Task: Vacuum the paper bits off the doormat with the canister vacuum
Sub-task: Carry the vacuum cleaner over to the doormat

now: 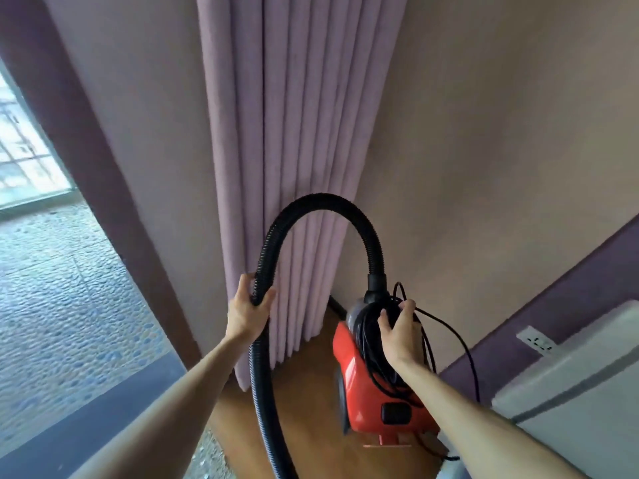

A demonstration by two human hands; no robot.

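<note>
Left hand wrapped round black hose, right hand curled over coiled cord atop red canister vacuum in the floor corner by the curtain; doormat unseen, so free the cord before carrying.

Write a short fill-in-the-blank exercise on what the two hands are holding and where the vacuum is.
1. The left hand grips the black ribbed ____ that arches over to the canister.
2. The right hand holds the bundled black power cord on top of the ____ plastic canister vacuum.
3. Behind the arch hangs a pleated ____ curtain.

Missing words: hose; red; pink
</note>
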